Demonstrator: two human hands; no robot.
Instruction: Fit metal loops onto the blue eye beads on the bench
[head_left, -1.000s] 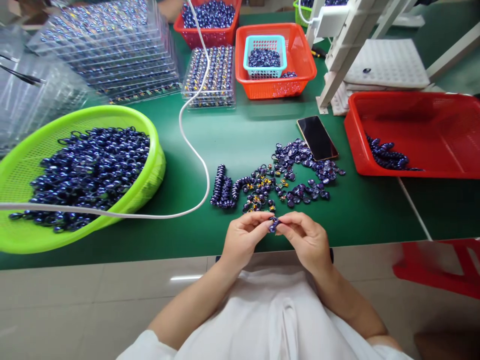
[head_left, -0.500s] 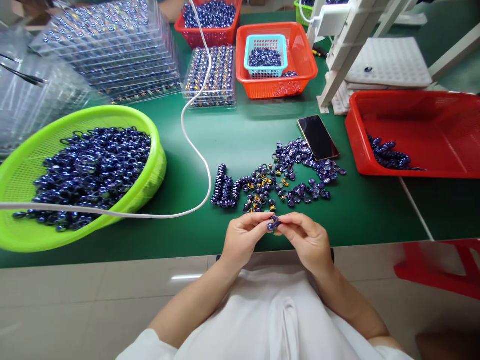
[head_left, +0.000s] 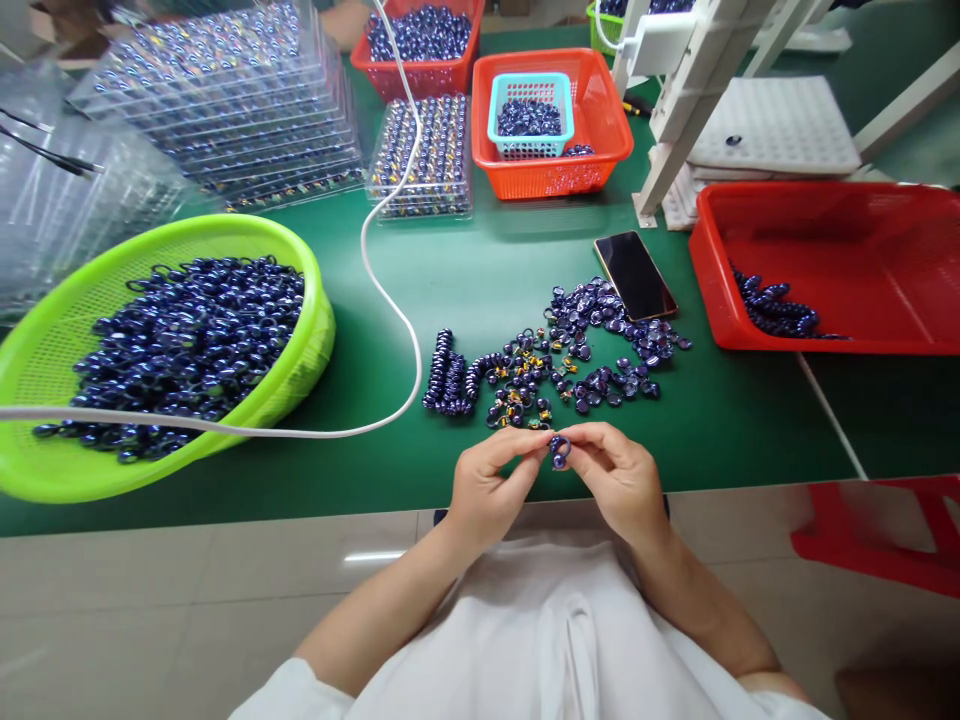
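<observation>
A shiny dark-blue ring-shaped piece with a rounded knob (head_left: 559, 461) is held up between my fingertips, just above the table's front edge. My left hand (head_left: 486, 488) pinches its upper left side. From the right, my right hand (head_left: 622, 487) grips it between thumb and forefinger. Beyond my hands lie dark-blue rings with yellow parts (head_left: 517, 400), and loose dark-blue rounded caps (head_left: 592, 305) spread farther back. To their left, more rings stand stacked in coiled rows (head_left: 453, 385).
A green basket (head_left: 319, 335) full of dark-blue rings stands left, crossed by a white cable (head_left: 409, 340). A phone (head_left: 636, 275) touches the caps. Red bins (head_left: 825, 345), (head_left: 551, 182) and stacked clear trays (head_left: 345, 140) surround the work area; a white post (head_left: 671, 150) rises behind.
The ring-shaped piece has turned between my fingers and shifted slightly right, its knob now hanging lower. My left fingertips have moved right a little with it.
</observation>
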